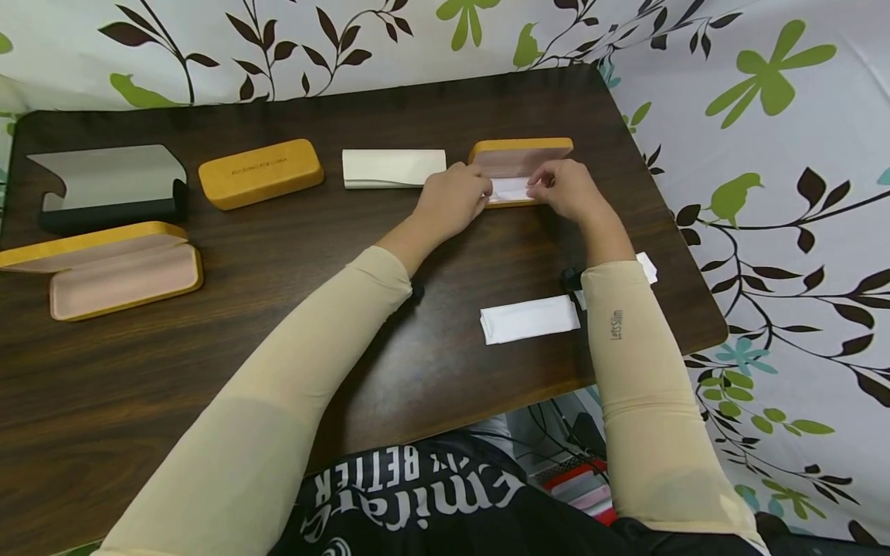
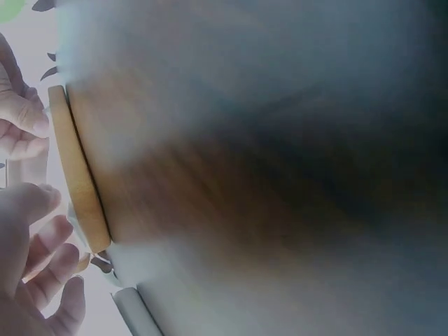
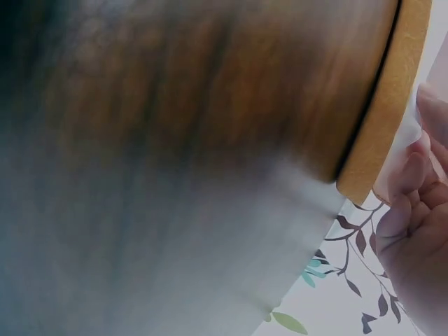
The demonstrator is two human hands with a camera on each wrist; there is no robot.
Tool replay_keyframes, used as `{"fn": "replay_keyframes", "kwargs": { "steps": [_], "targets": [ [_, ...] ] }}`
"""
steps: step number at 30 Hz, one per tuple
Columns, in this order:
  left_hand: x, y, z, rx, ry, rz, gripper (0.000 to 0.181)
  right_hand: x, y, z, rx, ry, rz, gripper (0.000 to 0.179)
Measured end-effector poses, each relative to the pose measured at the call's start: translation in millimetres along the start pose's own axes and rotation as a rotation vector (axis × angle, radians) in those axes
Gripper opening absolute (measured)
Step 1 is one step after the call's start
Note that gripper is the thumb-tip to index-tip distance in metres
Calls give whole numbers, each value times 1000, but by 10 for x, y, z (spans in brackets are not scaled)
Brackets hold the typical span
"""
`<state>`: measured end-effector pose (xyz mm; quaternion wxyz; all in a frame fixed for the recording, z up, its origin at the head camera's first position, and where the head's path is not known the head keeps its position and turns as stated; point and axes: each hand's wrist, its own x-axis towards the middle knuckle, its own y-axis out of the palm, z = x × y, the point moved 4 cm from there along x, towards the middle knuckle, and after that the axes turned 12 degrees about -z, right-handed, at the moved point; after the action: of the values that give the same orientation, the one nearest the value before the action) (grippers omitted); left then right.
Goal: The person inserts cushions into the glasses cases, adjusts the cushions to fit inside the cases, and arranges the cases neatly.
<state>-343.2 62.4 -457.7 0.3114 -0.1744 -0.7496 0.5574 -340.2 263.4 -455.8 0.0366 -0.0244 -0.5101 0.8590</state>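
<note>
Both hands are at an open yellow eyeglass case (image 1: 521,144) with a pale pink lining, at the back right of the table. A white folded cloth (image 1: 510,190) lies in its lower half. My left hand (image 1: 452,198) is at the case's left end, fingers spread apart and thumb (image 2: 38,201) over the cloth side. At the right end, my right hand (image 1: 566,189) pinches the cloth's edge between thumb and curled fingers. The yellow front wall (image 3: 388,105) of the case shows in the right wrist view; the hand partly hides the cloth there.
Left of the hands lie a white folded case (image 1: 394,166) and a closed yellow case (image 1: 261,173). Farther left are an open yellow case (image 1: 125,282) and an open dark case (image 1: 114,212) with grey lining. Another white folded cloth (image 1: 530,319) lies nearer, beside my right sleeve.
</note>
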Motion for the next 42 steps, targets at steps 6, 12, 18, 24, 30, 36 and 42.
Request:
{"fn": "replay_keyframes", "kwargs": {
  "steps": [6, 12, 18, 24, 30, 36, 42],
  "targets": [
    [-23, -30, 9, 41, 33, 21, 22, -4, 23, 67, 8, -50, 4, 16],
    [-34, -3, -10, 99, 92, 63, 29, -16, 95, 151, -87, -165, 139, 27],
    [-19, -7, -83, 116, 143, 14, 35, -29, 106, 181, -128, -214, 177, 39],
    [-33, 67, -136, 183, 251, 142, 46, -40, 103, 152, -145, -233, 179, 44],
    [-47, 59, -97, 182, 233, 200, 44, -50, 52, 100, -180, -197, 138, 36],
    [-66, 17, -104, 145, 241, 172, 40, -102, -46, 65, -141, -112, 53, 38],
    [20, -292, -15, 105, 136, -119, 35, -121, -345, 102, -65, -144, -404, 32]
  ]
}}
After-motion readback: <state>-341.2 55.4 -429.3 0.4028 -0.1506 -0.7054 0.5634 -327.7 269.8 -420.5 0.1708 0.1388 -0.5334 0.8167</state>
